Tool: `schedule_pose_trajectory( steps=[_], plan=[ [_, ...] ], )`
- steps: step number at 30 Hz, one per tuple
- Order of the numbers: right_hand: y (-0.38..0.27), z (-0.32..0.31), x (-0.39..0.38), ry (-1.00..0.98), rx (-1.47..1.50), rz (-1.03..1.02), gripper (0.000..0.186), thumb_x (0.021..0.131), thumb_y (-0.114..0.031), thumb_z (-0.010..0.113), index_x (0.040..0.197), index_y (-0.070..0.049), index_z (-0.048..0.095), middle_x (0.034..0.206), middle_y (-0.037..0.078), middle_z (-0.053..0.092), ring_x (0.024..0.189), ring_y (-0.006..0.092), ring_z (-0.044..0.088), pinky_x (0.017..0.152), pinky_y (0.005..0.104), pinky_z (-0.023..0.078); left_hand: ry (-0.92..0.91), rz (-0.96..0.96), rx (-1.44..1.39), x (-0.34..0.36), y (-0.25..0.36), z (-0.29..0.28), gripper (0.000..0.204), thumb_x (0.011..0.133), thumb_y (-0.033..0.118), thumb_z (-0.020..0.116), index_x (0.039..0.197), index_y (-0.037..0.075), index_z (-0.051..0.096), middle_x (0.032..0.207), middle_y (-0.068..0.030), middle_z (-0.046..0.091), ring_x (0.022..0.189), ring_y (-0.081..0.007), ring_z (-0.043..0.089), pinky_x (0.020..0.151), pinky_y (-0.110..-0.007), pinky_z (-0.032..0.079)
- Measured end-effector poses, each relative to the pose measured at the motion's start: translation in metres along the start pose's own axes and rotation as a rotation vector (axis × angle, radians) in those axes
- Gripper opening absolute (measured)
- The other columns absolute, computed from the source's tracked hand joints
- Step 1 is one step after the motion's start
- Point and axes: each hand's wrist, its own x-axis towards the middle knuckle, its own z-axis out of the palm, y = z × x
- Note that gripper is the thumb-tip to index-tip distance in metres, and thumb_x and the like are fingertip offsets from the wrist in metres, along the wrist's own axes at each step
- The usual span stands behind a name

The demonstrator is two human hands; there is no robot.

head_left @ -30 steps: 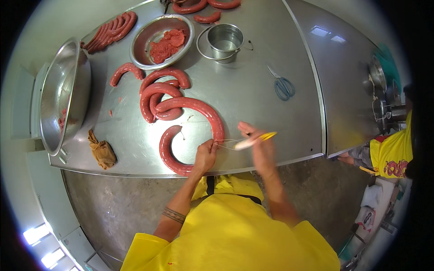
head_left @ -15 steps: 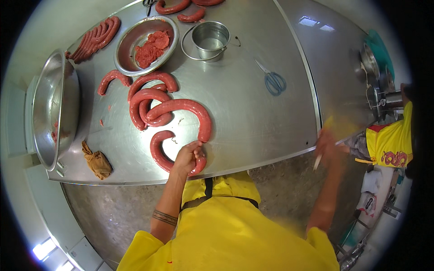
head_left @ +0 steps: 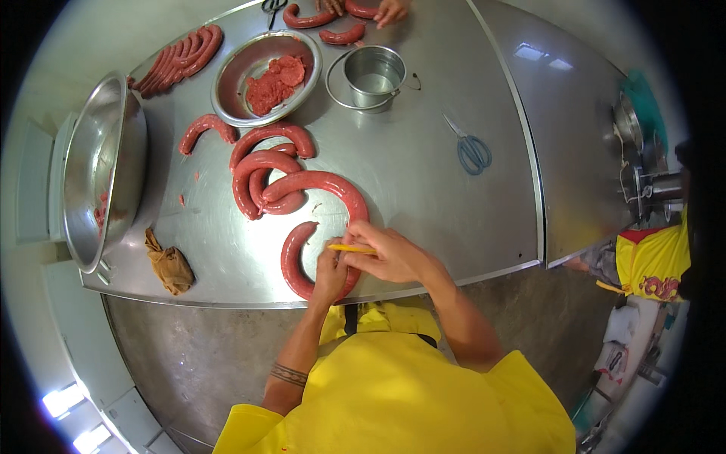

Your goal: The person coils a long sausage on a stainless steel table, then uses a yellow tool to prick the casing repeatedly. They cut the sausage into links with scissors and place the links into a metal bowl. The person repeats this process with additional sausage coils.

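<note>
My left hand (head_left: 328,276) is closed on a red sausage at the table's near edge, around the place where two curved lengths meet. One length, the near sausage (head_left: 290,257), bends out to its left; the other, the upper sausage (head_left: 321,180), arches above. Right beside it, my right hand (head_left: 397,253) grips a slim yellow tool (head_left: 352,248), which crosses just over the left fingers. The tool's tip and the sausage ends are hidden by the fingers. Further sausages (head_left: 246,181) lie piled and overlapping just beyond.
A steel bowl of ground meat (head_left: 227,110), a small metal bucket (head_left: 376,77) and blue-handled scissors (head_left: 474,154) stand or lie farther back. At left are a large steel basin (head_left: 83,189) and a brown cloth (head_left: 171,268). Another person's hands (head_left: 392,11) touch sausages at the far edge.
My right hand has come in from the far right with the yellow tool and now meets my left hand at the sausage. Another person's hands have appeared at the far edge.
</note>
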Motion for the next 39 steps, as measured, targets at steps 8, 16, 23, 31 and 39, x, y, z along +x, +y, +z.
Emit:
schedule_pose_trajectory(
  steps=[8, 16, 23, 31, 39],
  plan=[
    [-0.08, -0.115, -0.08, 0.829, 0.896, -0.323, 0.025, 0.106, -0.031, 0.051, 0.109, -0.01, 0.063, 0.099, 0.007, 0.059, 0.091, 0.0203, 0.056, 0.088, 0.0378, 0.045, -0.305, -0.083, 0.262, 0.008, -0.008, 0.018, 0.021, 0.106, 0.018, 0.05, 0.103, 0.0, 0.06, 0.068, -0.0122, 0.063, 0.062, -0.0212, 0.065, 0.059, -0.035, 0.05],
    [0.048, -0.212, -0.265, 1.053, 1.04, -0.351, 0.024, 0.109, -0.034, 0.047, 0.1, -0.012, 0.054, 0.07, -0.004, 0.039, 0.06, 0.0102, 0.04, 0.061, 0.0303, 0.04, -0.106, -0.129, 0.406, 0.031, -0.01, 0.021, 0.022, 0.103, 0.017, 0.05, 0.092, 0.001, 0.059, 0.071, -0.0127, 0.066, 0.061, -0.0246, 0.067, 0.056, -0.042, 0.051],
    [0.072, -0.032, -0.153, 0.221, 0.333, 0.767, 0.037, 0.104, -0.02, 0.052, 0.138, -0.007, 0.041, 0.093, 0.008, 0.059, 0.075, 0.02, 0.059, 0.068, 0.0365, 0.05, -0.126, -0.403, -0.348, 0.028, -0.006, -0.002, 0.016, 0.102, 0.016, 0.055, 0.095, 0.006, 0.065, 0.104, -0.0102, 0.065, 0.099, -0.022, 0.06, 0.086, -0.034, 0.048],
    [0.013, -0.001, 0.0, -0.138, 0.185, -0.247, 0.027, 0.095, -0.011, 0.061, 0.121, -0.004, 0.057, 0.1, 0.022, 0.065, 0.092, 0.0395, 0.065, 0.082, 0.044, 0.049, -0.079, 0.302, 0.137, 0.008, 0.011, 0.007, 0.01, 0.09, 0.011, 0.069, 0.099, 0.006, 0.065, 0.108, -0.0124, 0.065, 0.092, -0.0247, 0.06, 0.078, -0.039, 0.049],
    [-0.026, -0.132, -0.135, 0.409, 1.047, -0.399, 0.025, 0.106, -0.029, 0.053, 0.116, -0.009, 0.063, 0.102, 0.004, 0.061, 0.095, 0.0199, 0.059, 0.097, 0.0386, 0.046, -0.106, 0.078, 0.753, 0.016, -0.039, 0.034, 0.015, 0.097, 0.016, 0.056, 0.104, 0.004, 0.062, 0.074, -0.0262, 0.064, 0.06, -0.0396, 0.063, 0.052, -0.046, 0.049]
  ],
)
